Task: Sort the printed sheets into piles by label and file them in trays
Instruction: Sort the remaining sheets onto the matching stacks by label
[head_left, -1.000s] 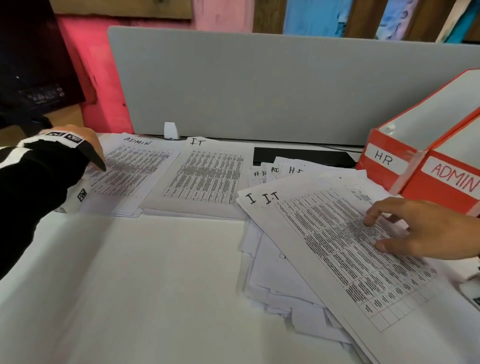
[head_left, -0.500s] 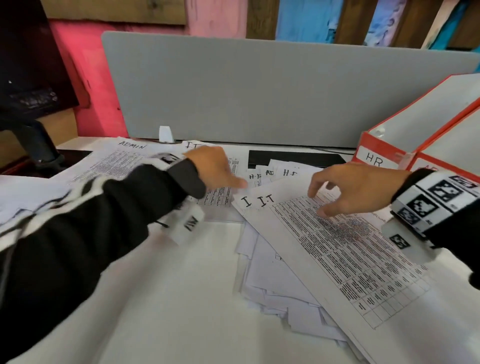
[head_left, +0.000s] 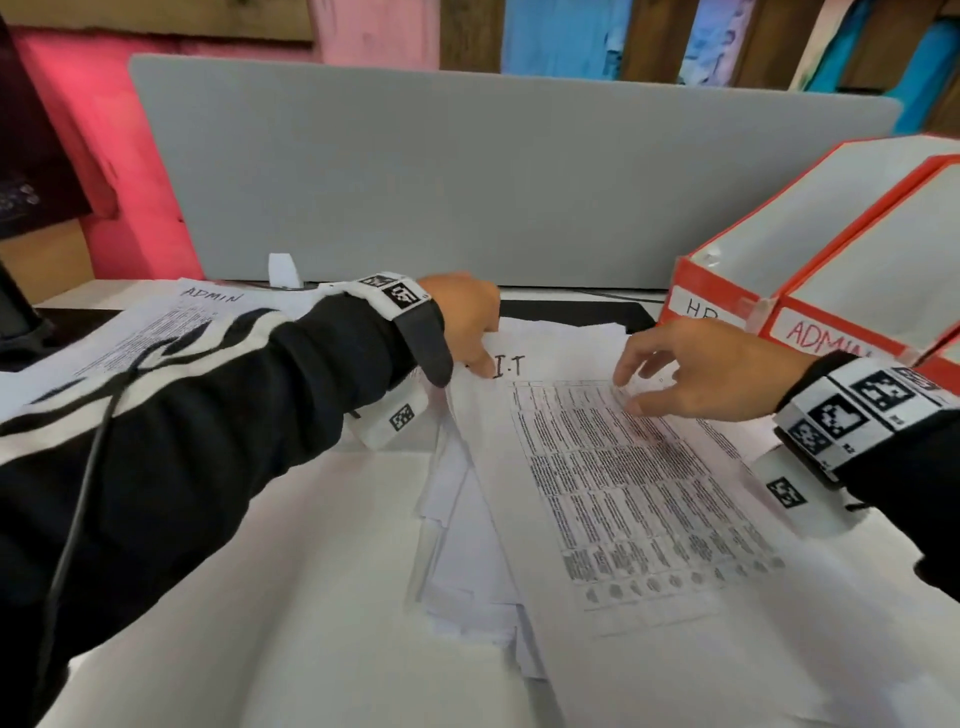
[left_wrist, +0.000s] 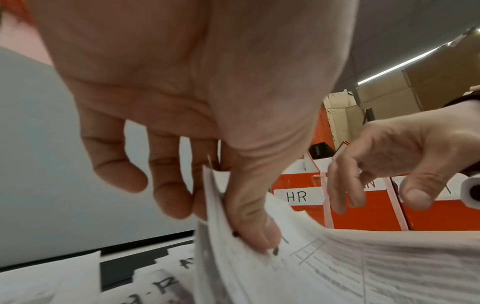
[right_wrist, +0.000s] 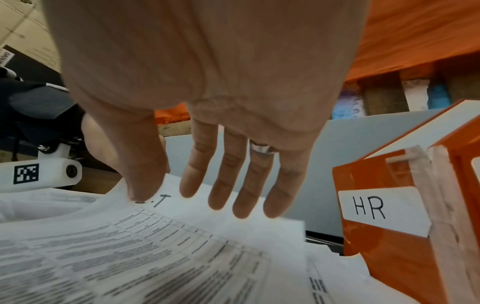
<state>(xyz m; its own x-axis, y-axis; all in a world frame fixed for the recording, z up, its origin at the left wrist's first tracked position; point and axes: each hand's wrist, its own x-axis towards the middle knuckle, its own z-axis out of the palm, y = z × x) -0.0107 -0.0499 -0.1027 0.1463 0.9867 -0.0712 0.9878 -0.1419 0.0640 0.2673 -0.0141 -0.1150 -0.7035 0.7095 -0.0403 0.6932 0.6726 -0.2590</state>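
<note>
The left hand (head_left: 465, 319) pinches the far left corner of the top printed sheet (head_left: 613, 467), thumb on top beside the handwritten "I.T" and fingers curled beneath, lifting that corner. The right hand (head_left: 706, 371) is spread above the sheet's far edge, its fingertips (head_left: 623, 382) seeming to touch the paper. The sheet tops a loose unsorted pile (head_left: 467, 561) on the white bench (head_left: 260, 597). A sheet marked ADMIN (head_left: 171, 322) lies far left. At the far right stand orange trays labelled HR (head_left: 701, 306) and ADMIN (head_left: 826, 335), side by side.
</note>
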